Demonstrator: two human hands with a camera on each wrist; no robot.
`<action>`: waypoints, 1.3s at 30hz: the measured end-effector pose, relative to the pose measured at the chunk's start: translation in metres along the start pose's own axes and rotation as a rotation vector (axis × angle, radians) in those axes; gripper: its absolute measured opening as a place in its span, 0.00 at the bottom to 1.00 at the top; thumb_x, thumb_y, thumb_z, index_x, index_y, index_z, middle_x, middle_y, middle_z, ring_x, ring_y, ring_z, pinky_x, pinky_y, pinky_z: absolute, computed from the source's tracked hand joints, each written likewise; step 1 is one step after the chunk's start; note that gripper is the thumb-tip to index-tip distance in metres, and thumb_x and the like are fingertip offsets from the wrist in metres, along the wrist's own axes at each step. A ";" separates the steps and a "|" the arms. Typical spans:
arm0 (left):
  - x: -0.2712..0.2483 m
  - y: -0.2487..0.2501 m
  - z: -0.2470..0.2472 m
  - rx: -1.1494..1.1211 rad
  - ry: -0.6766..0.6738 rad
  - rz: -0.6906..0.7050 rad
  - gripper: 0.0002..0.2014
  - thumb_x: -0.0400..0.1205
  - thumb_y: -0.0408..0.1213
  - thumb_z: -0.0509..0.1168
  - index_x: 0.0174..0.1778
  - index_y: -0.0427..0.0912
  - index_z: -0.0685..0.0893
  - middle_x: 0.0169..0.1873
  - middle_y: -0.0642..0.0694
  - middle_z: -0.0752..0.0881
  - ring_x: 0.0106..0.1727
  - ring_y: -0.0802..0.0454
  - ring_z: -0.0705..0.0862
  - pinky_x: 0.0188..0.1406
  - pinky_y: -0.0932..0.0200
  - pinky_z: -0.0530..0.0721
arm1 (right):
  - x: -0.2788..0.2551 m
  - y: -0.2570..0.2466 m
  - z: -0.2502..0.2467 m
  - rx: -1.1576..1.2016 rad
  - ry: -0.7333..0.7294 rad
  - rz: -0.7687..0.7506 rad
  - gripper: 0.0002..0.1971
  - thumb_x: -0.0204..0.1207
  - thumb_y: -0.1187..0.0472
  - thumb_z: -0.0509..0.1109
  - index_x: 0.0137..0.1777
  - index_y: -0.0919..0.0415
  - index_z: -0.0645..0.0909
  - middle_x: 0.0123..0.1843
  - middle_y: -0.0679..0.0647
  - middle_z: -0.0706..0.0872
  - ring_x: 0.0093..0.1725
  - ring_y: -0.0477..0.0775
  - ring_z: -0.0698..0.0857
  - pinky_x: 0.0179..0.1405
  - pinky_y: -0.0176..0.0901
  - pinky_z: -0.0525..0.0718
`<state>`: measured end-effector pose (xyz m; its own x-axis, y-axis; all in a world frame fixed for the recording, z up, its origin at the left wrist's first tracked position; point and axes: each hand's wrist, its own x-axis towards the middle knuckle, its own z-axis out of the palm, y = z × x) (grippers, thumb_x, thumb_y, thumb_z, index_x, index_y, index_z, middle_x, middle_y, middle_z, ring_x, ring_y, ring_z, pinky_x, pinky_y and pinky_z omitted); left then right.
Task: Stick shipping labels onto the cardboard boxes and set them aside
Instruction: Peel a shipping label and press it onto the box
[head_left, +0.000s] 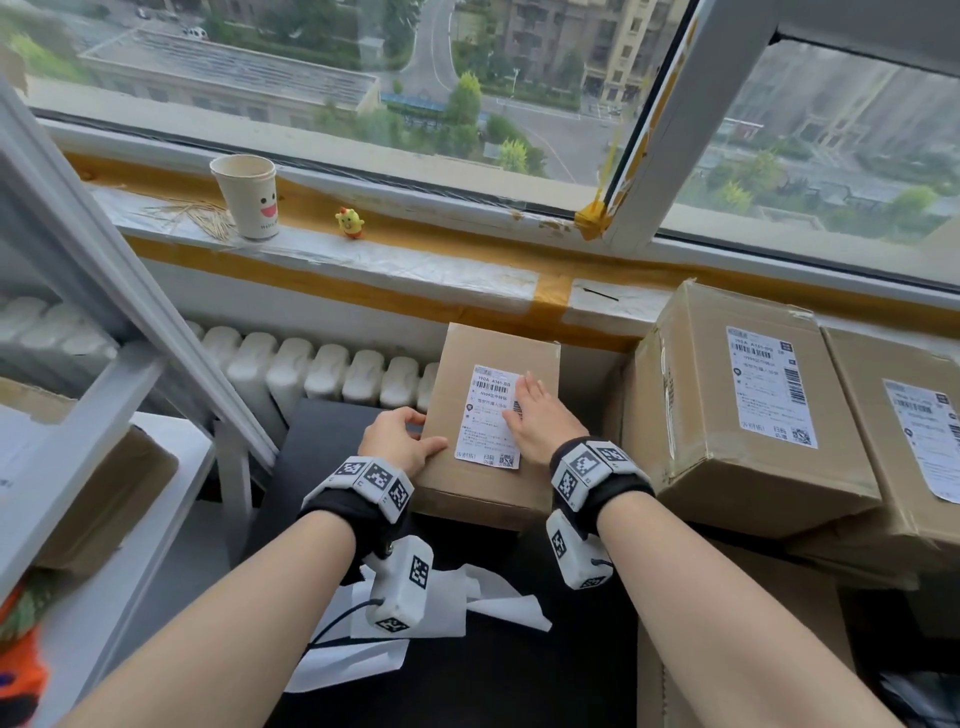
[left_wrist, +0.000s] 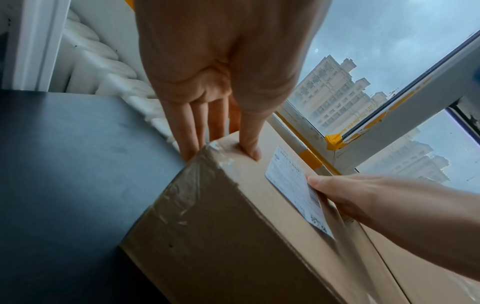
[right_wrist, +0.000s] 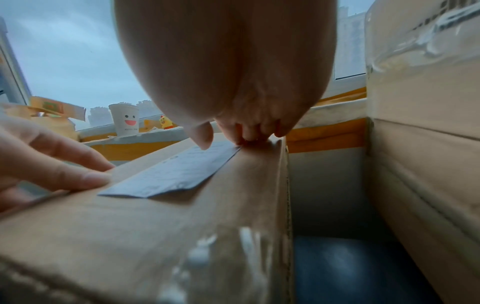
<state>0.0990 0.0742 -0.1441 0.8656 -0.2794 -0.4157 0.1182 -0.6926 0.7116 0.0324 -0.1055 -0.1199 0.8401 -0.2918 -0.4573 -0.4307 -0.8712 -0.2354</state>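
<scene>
A cardboard box (head_left: 498, 345) stands on the black table (head_left: 322, 431) below the window sill. A white shipping label (head_left: 483, 415) lies on its top. My left hand (head_left: 400, 439) holds the box's left edge, thumb on top and fingers down the side, as the left wrist view shows of this hand (left_wrist: 221, 131) on the box (left_wrist: 233, 236). My right hand (head_left: 535, 415) lies flat on the label's right part, fingers straight. In the right wrist view its fingertips (right_wrist: 249, 133) press the far end of the label (right_wrist: 176, 174); the near corner looks slightly lifted.
Two labelled boxes (head_left: 753, 405) (head_left: 909, 441) stand close on the right, a narrow gap from my box. White backing papers (head_left: 441, 608) lie on the table near me. A paper cup (head_left: 248, 197) and a yellow toy (head_left: 349, 222) sit on the sill. A white shelf frame (head_left: 104, 364) stands left.
</scene>
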 end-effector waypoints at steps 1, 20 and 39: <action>0.000 0.000 0.000 0.005 0.006 -0.001 0.17 0.71 0.44 0.76 0.53 0.45 0.85 0.50 0.43 0.89 0.55 0.45 0.85 0.57 0.54 0.81 | -0.004 0.000 0.001 -0.008 0.000 -0.008 0.31 0.86 0.51 0.45 0.83 0.64 0.40 0.85 0.58 0.41 0.85 0.53 0.45 0.81 0.42 0.43; -0.006 0.003 0.000 0.036 0.026 0.018 0.20 0.73 0.44 0.75 0.59 0.42 0.84 0.55 0.41 0.87 0.56 0.44 0.84 0.52 0.58 0.77 | -0.069 -0.026 0.057 -0.085 0.053 -0.296 0.27 0.87 0.54 0.47 0.83 0.61 0.46 0.86 0.55 0.46 0.85 0.51 0.47 0.79 0.36 0.40; 0.002 -0.004 0.002 0.060 0.009 0.041 0.18 0.71 0.47 0.76 0.55 0.45 0.84 0.53 0.43 0.87 0.55 0.44 0.84 0.56 0.54 0.80 | -0.037 -0.002 0.021 -0.058 -0.003 -0.070 0.28 0.87 0.52 0.43 0.83 0.64 0.43 0.86 0.57 0.44 0.85 0.52 0.46 0.82 0.43 0.44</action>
<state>0.0991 0.0754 -0.1484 0.8732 -0.3026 -0.3820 0.0534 -0.7197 0.6922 -0.0045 -0.0845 -0.1208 0.8665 -0.2287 -0.4437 -0.3513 -0.9109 -0.2166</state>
